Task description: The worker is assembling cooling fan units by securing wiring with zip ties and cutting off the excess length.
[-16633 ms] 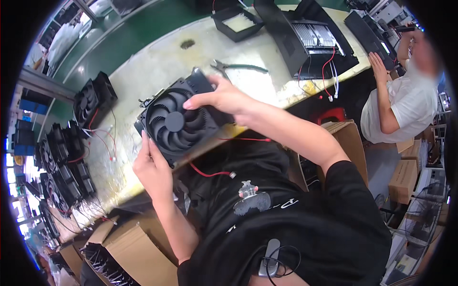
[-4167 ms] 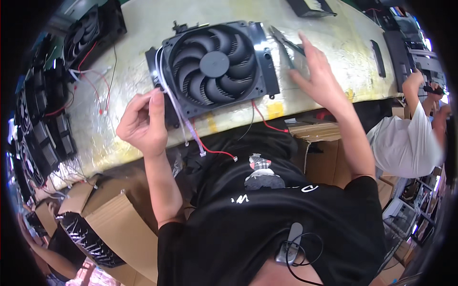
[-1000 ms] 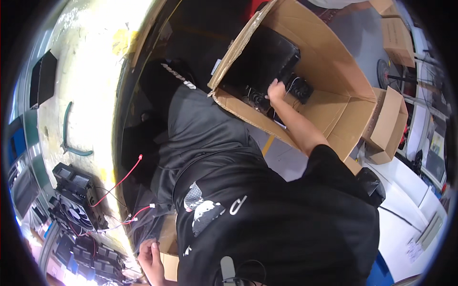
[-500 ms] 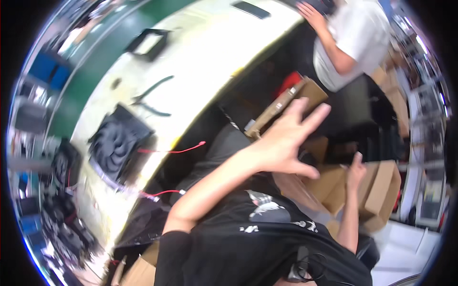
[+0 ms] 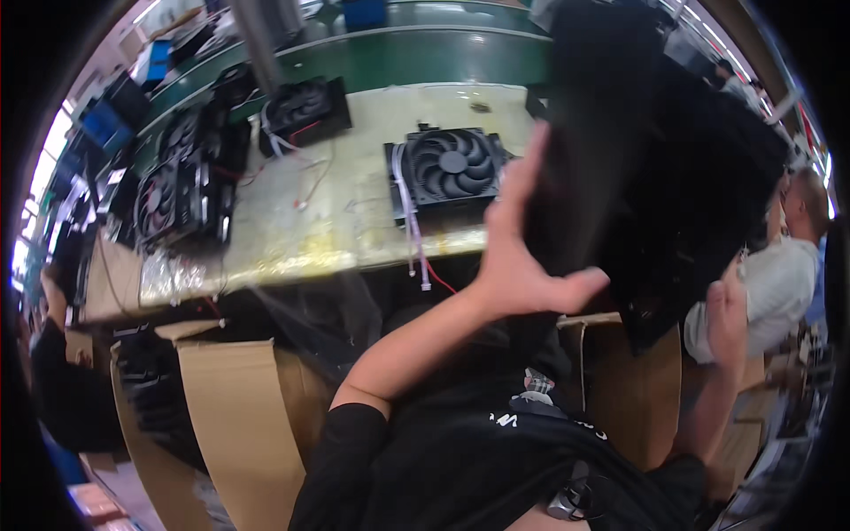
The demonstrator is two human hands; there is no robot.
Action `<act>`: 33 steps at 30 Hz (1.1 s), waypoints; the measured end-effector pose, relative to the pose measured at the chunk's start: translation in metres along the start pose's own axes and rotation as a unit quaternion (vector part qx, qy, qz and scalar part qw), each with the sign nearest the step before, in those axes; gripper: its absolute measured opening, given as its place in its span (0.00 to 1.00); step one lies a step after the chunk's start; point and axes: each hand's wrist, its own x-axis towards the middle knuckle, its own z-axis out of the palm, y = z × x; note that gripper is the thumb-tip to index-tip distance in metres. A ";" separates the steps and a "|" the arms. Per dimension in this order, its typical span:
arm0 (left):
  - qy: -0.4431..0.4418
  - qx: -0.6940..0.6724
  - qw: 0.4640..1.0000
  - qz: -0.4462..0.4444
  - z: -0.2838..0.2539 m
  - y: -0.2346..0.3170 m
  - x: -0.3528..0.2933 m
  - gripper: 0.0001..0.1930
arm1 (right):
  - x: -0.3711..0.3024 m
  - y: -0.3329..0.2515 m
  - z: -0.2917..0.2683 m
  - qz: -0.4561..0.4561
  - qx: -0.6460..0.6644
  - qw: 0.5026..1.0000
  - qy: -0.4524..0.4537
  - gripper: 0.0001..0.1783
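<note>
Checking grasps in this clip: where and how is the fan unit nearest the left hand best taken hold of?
Probably take the fan unit by the left and right edges of its frame, coming in from both sides: it lies flat, bare blades facing up. White wires run along its left side, so avoid pinching them.

Two bare hands [image 5: 516, 270] hold one large black casing [image 5: 699, 186] at one workbench [image 5: 359, 208]. At least four fan units [image 5: 453, 164] and at least two cardboard boxes [image 5: 232, 380] are in view.
</note>
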 end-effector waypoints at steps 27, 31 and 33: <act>0.459 0.124 0.870 -0.132 -0.165 0.055 0.051 0.40 | 0.117 -0.028 0.115 -0.357 -0.123 0.922 -0.084 0.45; 0.412 -0.083 0.896 -0.144 -0.121 0.018 0.034 0.54 | 0.025 0.067 0.052 0.010 0.209 0.973 -0.098 0.44; 0.411 -0.139 0.883 -0.180 -0.104 0.001 0.025 0.54 | 0.002 0.076 0.049 -0.041 0.280 0.957 0.061 0.48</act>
